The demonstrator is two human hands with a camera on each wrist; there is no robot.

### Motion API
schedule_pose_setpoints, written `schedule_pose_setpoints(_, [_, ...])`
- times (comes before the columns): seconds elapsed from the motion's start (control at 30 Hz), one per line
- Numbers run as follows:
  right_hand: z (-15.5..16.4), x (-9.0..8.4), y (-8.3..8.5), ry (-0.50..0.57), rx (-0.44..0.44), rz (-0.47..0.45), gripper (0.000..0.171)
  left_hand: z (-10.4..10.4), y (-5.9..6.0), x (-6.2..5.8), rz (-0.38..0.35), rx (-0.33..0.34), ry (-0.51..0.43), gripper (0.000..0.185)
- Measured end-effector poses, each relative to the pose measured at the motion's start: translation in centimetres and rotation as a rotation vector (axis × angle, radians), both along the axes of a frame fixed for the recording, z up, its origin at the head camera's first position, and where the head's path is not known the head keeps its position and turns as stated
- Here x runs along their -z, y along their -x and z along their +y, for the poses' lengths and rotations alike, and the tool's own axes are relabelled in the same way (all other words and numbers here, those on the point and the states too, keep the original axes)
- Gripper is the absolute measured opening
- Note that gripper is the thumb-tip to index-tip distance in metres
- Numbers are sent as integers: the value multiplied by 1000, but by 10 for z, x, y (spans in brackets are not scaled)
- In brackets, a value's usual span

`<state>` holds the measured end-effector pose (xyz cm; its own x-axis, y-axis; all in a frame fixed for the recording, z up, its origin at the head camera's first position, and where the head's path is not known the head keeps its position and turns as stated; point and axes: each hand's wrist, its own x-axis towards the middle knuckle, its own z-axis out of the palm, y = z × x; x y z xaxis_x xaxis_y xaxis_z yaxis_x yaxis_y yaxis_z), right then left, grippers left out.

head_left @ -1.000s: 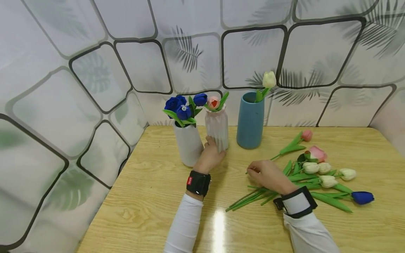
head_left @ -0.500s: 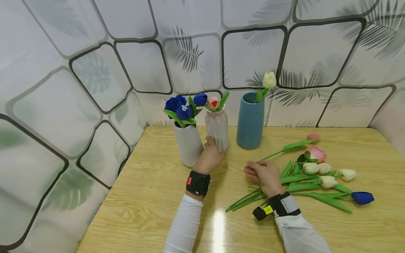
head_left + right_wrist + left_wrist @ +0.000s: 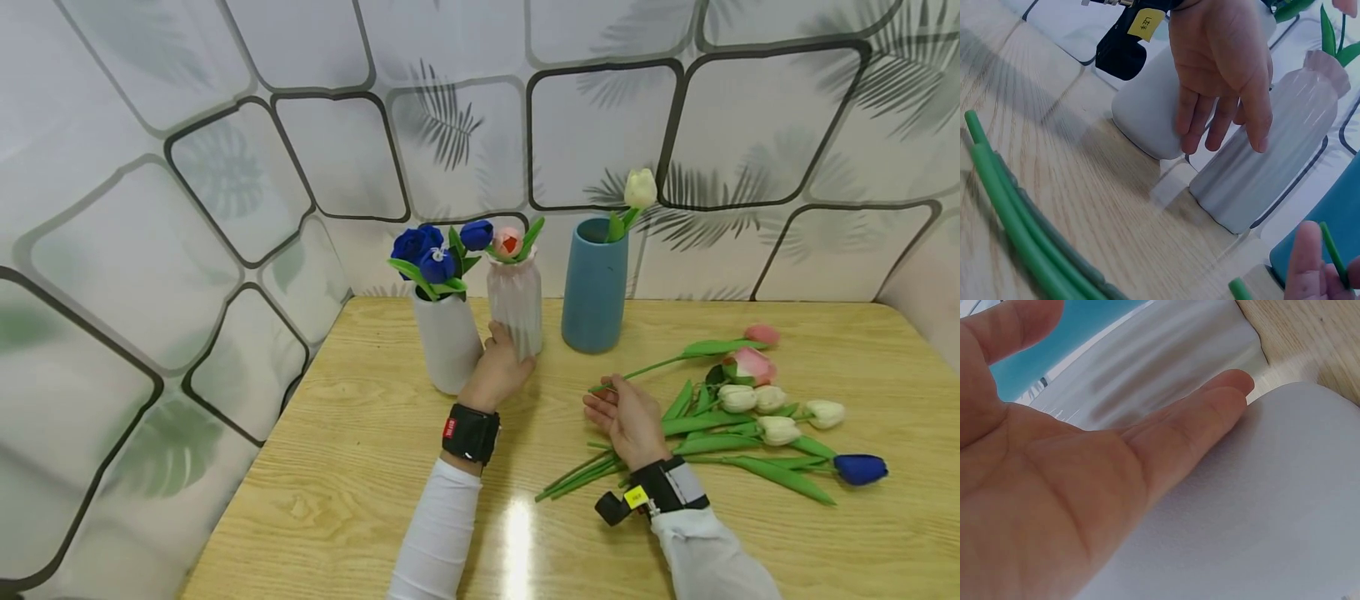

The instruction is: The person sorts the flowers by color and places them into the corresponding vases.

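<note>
Your pink tulip (image 3: 762,335) has a green stem (image 3: 652,367). You have a plain white vase (image 3: 450,346) with deep-blue flowers (image 3: 414,244), a pink-tinged whitish vase (image 3: 515,300) with a pink-and-red bloom (image 3: 507,243), and a plain blue vase (image 3: 594,296) with a creamy tulip (image 3: 640,190). Your table (image 3: 337,500) is honey-coloured, streaked with wood grain; your sleeves (image 3: 438,533) are white, your wrist straps (image 3: 472,446) mostly black. The whitish wall (image 3: 600,142) shows you black-and-grey outlines (image 3: 530,142) and grey-green leaf prints (image 3: 450,121).
</note>
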<state>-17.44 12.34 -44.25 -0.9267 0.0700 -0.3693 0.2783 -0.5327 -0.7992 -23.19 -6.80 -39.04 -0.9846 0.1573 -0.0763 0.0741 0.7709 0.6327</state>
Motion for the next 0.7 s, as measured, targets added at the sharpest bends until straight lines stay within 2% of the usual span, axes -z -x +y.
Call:
schedule_pose_setpoints(0.13, [-1, 1, 1, -8, 33, 5, 12, 0, -1, -1, 8, 2, -11, 83])
schedule_pose_setpoints(0.27, [-1, 1, 1, -36, 27, 29, 25, 0, 0, 1, 27, 3, -26, 84])
schedule_pose_setpoints(0.4, [1, 1, 1, -54, 23, 15, 20, -1, 1, 2, 40, -3, -60, 87])
schedule_pose_setpoints(0.57, [7, 0, 0, -64, 30, -6, 20, 0, 0, 1, 17, -27, -109, 90])
schedule_pose_setpoints(0.7, [10, 1, 2, -79, 24, 21, 19, 1, 1, 2, 4, -44, -144, 91])
